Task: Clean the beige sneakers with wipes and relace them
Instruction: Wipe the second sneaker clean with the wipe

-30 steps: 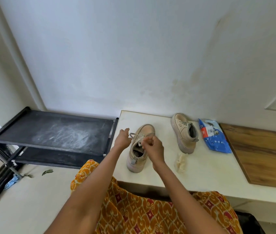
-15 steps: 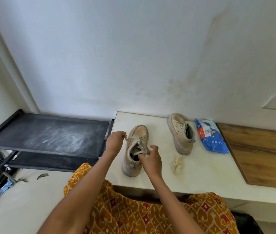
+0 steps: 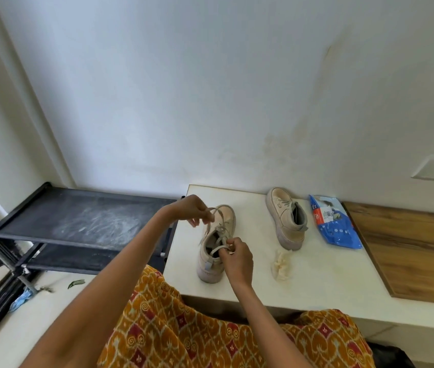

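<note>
Near sneaker (image 3: 217, 245) is stood on the white counter (image 3: 316, 274), toe away from the person, lace (image 3: 214, 212) pinched by left hand (image 3: 192, 209) over the toe, another loop by right hand (image 3: 237, 257) at the collar.

Soft even daylight, faint shadows, wide-angle bending at edges, slightly soft focus

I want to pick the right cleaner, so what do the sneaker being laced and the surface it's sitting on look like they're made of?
The sneaker being laced looks like matte beige leather or faux leather, smooth with no weave showing; which one is unclear. Its lace looks like flat woven fabric. The white counter looks like polished stone or laminate, faintly glossy; the look leaves that open.
</note>
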Demonstrator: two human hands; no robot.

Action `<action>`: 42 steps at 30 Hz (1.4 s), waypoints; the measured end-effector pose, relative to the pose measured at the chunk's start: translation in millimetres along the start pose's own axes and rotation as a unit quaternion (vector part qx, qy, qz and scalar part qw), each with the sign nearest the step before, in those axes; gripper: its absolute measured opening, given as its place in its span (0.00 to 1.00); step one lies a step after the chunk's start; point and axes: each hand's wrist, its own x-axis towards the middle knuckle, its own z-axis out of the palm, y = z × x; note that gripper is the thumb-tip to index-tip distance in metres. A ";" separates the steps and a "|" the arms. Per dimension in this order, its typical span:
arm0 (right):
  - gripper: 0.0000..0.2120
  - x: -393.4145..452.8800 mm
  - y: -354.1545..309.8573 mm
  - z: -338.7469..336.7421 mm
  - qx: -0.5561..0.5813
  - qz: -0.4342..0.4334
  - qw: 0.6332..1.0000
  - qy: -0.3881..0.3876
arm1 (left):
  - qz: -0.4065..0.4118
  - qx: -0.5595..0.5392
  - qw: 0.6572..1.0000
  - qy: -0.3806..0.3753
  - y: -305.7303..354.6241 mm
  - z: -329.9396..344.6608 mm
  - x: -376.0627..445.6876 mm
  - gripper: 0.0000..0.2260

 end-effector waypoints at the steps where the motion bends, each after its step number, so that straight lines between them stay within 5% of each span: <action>1: 0.12 -0.3 -1.3 1.4 0.002 0.000 1.000 -0.002 | 0.011 -0.057 0.998 0.014 3.6 0.0 -2.9 0.10; 6: 0.13 -3.0 -2.9 -9.7 0.144 0.062 0.988 -0.011 | 0.059 -0.381 0.921 0.057 10.3 11.2 -14.3 0.08; 8: 0.12 -2.7 -5.6 -14.3 0.205 0.093 0.974 -0.002 | 0.054 -0.433 0.896 0.083 6.7 25.4 -18.2 0.06; 10: 0.11 -0.3 -11.0 -16.4 0.253 0.111 0.961 0.012 | 0.034 -0.345 0.927 0.147 -3.1 44.6 -18.7 0.05; 13: 0.12 3.4 -23.5 -19.3 0.223 0.077 0.972 0.016 | 0.024 -0.045 0.967 0.249 -19.1 72.1 -18.5 0.07; 16: 0.13 0.1 -34.6 -20.5 0.095 -0.030 0.995 0.002 | 0.041 0.157 0.955 0.248 -20.4 86.1 -27.9 0.08; 19: 0.12 -4.7 -34.8 -15.7 -0.027 -0.131 0.991 -0.021 | 0.072 0.367 0.904 0.208 -16.6 86.6 -36.5 0.09; 22: 0.07 -3.7 -29.8 -11.6 -0.125 -0.183 0.974 -0.038 | 0.075 0.408 0.899 0.140 -12.6 81.4 -38.1 0.08; 26: 0.09 0.7 -26.2 -13.5 -0.162 -0.177 0.970 -0.039 | 0.056 0.355 0.933 0.019 -4.1 69.1 -33.9 0.07; 29: 0.10 2.8 -23.9 -19.0 -0.086 -0.116 0.989 0.016 | -0.009 0.236 0.971 -0.034 1.5 58.2 -34.7 0.13; 33: 0.13 11.5 -20.8 -26.5 0.004 0.025 1.000 0.001 | -0.060 0.129 0.987 0.075 3.6 57.2 -36.6 0.25; 42: 0.11 12.9 -22.6 -24.8 0.017 0.005 0.999 -0.030 | -0.077 -0.020 0.966 0.244 -16.4 82.9 -27.4 0.05</action>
